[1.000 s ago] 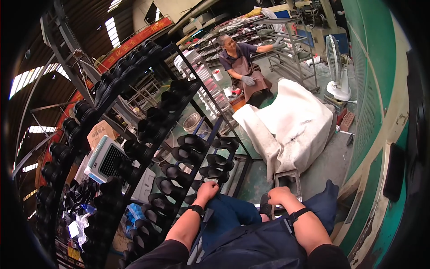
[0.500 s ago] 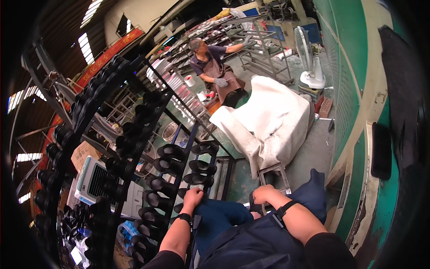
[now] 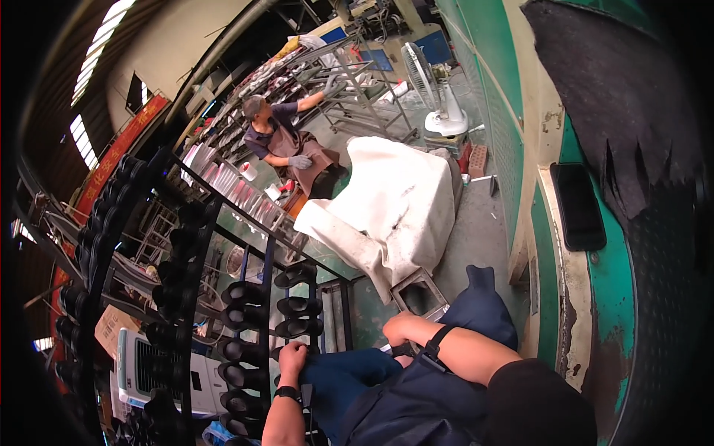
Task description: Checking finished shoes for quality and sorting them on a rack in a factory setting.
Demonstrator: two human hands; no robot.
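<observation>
My left hand (image 3: pixel 293 358) is closed beside my left knee, at the edge of a dark rack (image 3: pixel 346 316) of black shoes (image 3: pixel 299 328). What its fingers hold, if anything, is hidden. Above my lap, my right hand (image 3: pixel 401 328) is curled with the knuckles up. Something dark shows just below it, too covered to name. Close beyond that hand stands a worn metal frame (image 3: pixel 419 291), and a large off-white cloth (image 3: pixel 387 201) drapes over a bulky shape behind it.
A person (image 3: pixel 286 145) in an apron and grey gloves sits ahead, one arm out to a metal rack trolley (image 3: pixel 364 97). A white fan (image 3: pixel 445 111) stands at the back. On my right, a black phone (image 3: pixel 578 207) rests on a green machine. An air cooler (image 3: pixel 171 372) is at left.
The view has turned to the right, so the surroundings sit further left and more of the green machine shows. Both hands stay closed in nearly the same places by my legs.
</observation>
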